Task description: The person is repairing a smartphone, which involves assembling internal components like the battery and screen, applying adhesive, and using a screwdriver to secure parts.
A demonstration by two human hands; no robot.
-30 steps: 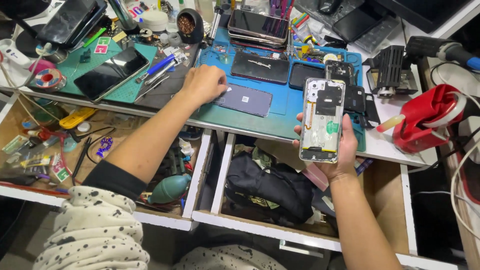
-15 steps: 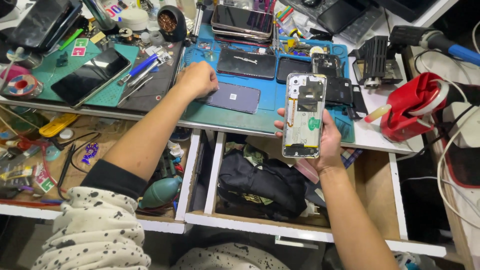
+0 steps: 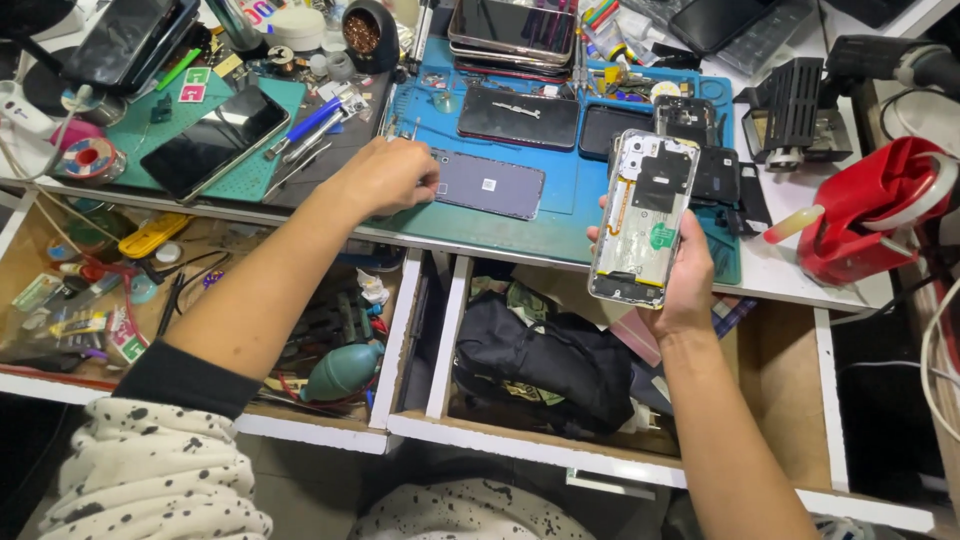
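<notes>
My right hand (image 3: 688, 280) holds an opened phone (image 3: 642, 217) upright over the front edge of the blue work mat (image 3: 560, 225), its back removed and its inner parts showing. My left hand (image 3: 385, 176) rests on the mat with curled fingers, its fingertips touching the left end of a dark purple phone back cover (image 3: 488, 184) that lies flat. Whether that hand grips anything small is hidden. A black phone panel (image 3: 518, 117) lies just beyond the cover.
Several phones are stacked at the back (image 3: 512, 30). A dark phone (image 3: 214, 141) lies on a green mat at the left beside screwdrivers (image 3: 305, 128). A red tape dispenser (image 3: 868, 210) stands at the right. Two open drawers below hold tools, a teal air blower (image 3: 341, 372) and a black bag (image 3: 545, 365).
My left hand has pulled back slightly to the left end of the purple cover. My right hand still holds the opened phone, a little nearer the mat. The camera view shifted.
</notes>
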